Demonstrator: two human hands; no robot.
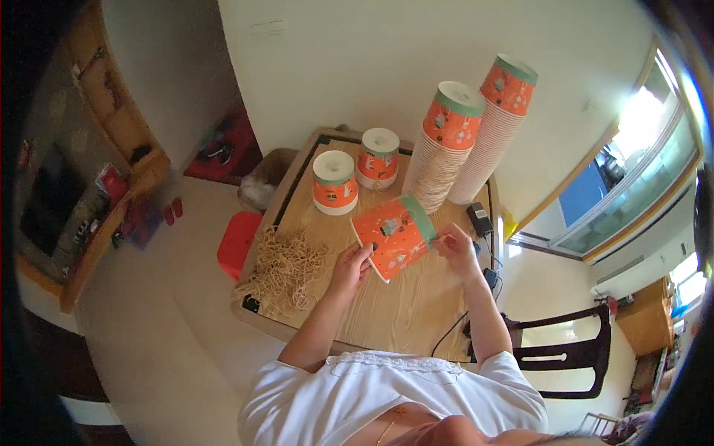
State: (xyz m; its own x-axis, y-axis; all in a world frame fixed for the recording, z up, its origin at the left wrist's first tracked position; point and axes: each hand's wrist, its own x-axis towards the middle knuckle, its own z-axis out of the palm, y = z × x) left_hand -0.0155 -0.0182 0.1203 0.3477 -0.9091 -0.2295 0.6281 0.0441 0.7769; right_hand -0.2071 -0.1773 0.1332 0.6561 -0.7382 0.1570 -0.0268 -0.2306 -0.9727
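Observation:
An orange paper cup point(394, 236) with a green band at its base and a white rim lies tilted on its side above the table. My left hand point(351, 267) grips it by the white rim, thumb on the printed wall. At the green base end, the fingers of my right hand point(457, 249) are bent into a pinch against the edge; what lies between them is hidden. Beyond are two similar cups, one upside-down cup point(335, 186) and another upside-down cup point(378, 157). A tangle of thin tan strands point(288, 271) spreads left of my left hand.
Two tall cup stacks, a nearer stack point(446, 141) and a farther stack point(494, 123), rise at the table's back right. A black power adapter point(480, 220) with cables lies along the right edge. A red stool point(238, 241) stands left, a dark chair point(565, 353) right.

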